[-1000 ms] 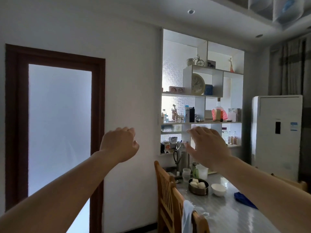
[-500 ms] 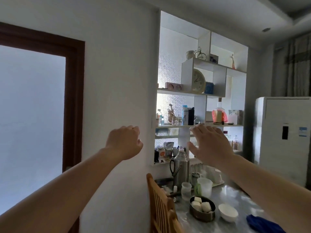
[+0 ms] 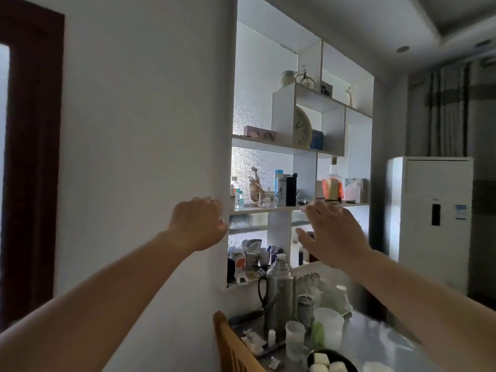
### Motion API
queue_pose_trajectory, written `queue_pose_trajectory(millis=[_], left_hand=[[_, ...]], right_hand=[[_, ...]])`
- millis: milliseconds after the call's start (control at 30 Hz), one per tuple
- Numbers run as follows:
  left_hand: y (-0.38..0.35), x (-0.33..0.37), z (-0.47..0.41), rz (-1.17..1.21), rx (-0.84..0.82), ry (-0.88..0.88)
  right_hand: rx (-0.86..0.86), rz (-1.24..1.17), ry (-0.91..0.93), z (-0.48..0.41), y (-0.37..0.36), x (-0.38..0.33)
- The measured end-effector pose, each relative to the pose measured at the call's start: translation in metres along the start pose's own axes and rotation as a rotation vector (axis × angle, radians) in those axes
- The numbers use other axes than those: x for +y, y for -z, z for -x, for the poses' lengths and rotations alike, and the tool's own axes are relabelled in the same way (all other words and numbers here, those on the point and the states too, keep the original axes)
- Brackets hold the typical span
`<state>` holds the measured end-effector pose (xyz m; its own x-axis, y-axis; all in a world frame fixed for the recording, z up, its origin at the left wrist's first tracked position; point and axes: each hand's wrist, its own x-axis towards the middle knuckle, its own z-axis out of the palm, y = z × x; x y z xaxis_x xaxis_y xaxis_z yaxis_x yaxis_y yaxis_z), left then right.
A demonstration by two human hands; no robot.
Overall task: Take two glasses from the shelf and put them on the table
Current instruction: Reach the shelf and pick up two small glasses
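A white wall shelf [image 3: 271, 209] fills the middle of the view. Small clear glasses [image 3: 268, 201] stand on its middle board, beside a figurine and some bottles. My left hand [image 3: 198, 222] is raised in front of the wall just left of that board, fingers curled with nothing in them. My right hand [image 3: 334, 233] is held up a little below and right of the glasses, fingers spread and empty. The table [image 3: 375, 342] lies below the shelf at the bottom right.
A metal thermos jug [image 3: 279, 288], plastic cups [image 3: 295, 339], a bowl of white pieces [image 3: 331, 362] and other clutter crowd the table's near end. A wooden chair back [image 3: 230, 345] stands at the table. A white floor air conditioner [image 3: 429, 218] stands right; a dark door frame [image 3: 32, 170] is left.
The view has moved closer to the shelf and shifted right. Both hands stay raised and are nearer the middle board; neither has taken hold of anything.
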<state>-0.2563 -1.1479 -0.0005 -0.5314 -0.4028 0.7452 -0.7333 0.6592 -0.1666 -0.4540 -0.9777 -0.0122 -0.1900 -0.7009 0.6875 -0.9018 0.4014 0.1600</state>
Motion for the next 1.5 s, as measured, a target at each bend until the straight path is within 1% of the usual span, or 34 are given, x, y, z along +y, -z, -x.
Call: queue_pose_trajectory(millis=[100,233,500,800,1100,1333,1500], left_hand=[[-0.038,-0.027,-0.035,-0.001,-0.005,-0.047],[-0.087,-0.056,-0.079,0.037,0.006,-0.057],[-0.192,-0.065,-0.133,0.130,-0.045,-0.100],[-0.288,-0.057,-0.208,0.124,-0.050,-0.117],[-0.358,-0.010,-0.313,0.148,-0.026,-0.148],[-0.419,0.007,-0.357,0.092,-0.089,-0.183],[-0.459,0.011,-0.387,0.144,-0.126,-0.126]], right_hand=[[-0.017,0.029,-0.026,-0.038,-0.030,-0.009],[-0.028,0.034,-0.079,-0.081,-0.067,-0.018],[-0.060,0.039,-0.123,-0.138,-0.147,-0.006],[-0.040,0.015,-0.124,-0.213,-0.238,0.038],[-0.079,0.019,-0.112,-0.278,-0.319,0.107],[-0.120,-0.015,-0.128,-0.322,-0.370,0.139],[-0.120,-0.058,-0.153,-0.359,-0.406,0.146]])
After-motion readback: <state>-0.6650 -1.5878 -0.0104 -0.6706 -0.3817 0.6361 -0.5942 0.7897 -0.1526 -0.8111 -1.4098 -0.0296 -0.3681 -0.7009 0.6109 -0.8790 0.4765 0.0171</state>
